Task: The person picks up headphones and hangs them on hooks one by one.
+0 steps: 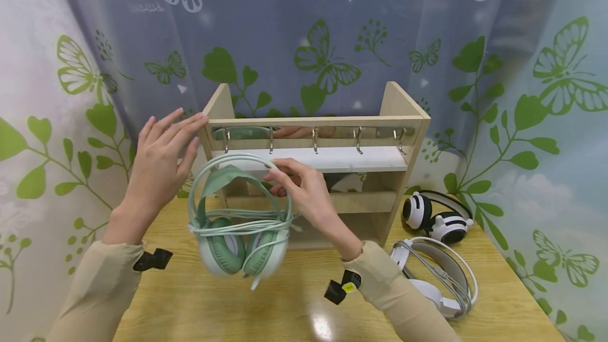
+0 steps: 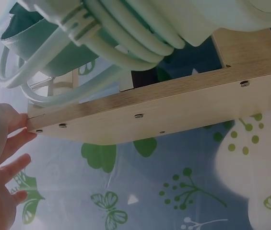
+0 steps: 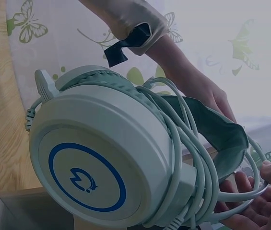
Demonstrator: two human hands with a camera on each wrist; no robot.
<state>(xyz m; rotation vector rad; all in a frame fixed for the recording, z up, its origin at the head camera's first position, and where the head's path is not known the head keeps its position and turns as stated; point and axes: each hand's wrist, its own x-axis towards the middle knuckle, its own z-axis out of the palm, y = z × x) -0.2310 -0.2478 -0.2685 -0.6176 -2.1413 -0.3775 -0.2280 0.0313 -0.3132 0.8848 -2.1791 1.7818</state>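
Mint-green headphones (image 1: pixel 223 249), their cable wound around them, hang from my right hand (image 1: pixel 307 188) in front of the rack's left part. Thumb and fingers pinch the headband's upper right side. In the right wrist view, an earcup (image 3: pixel 97 158) with a blue ring logo fills the middle. My left hand (image 1: pixel 163 154) rests its straight fingertips on the upper left corner of a wooden rack (image 1: pixel 318 121). A row of metal hooks (image 1: pixel 315 140) lines the rack's upper front; the headband sits lower than the leftmost ones. The left wrist view shows the left fingers touching the rack's side edge.
Right of the rack, black-and-white headphones (image 1: pixel 448 227) lie on the wooden table (image 1: pixel 199 305). Nearer me are white headphones (image 1: pixel 427 292) with a grey cable, partly behind my right forearm. A patterned curtain (image 1: pixel 266 30) hangs behind the rack.
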